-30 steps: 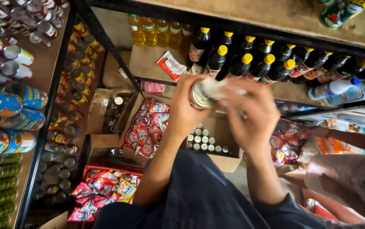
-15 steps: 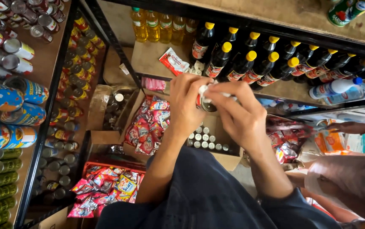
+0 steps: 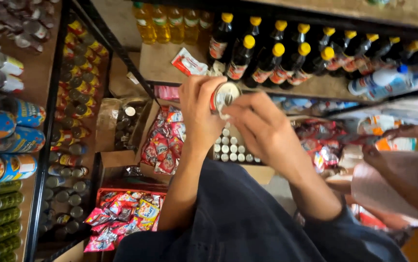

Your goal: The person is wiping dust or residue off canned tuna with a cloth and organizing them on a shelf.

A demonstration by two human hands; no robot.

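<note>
Gripping a small metal can by its side wall, left hand stays clamped; right hand fingertips pinch its top rim, above a carton of cans. Judged rigid, light, slippery.

Between your left hand and right hand you hold a small tin can with a shiny, smooth metal lid. Just above your hands, dark bottles look glossy, with smooth yellow plastic caps, on a matt, rough wooden shelf. Below your left hand, the snack packets are glossy foil.
</note>
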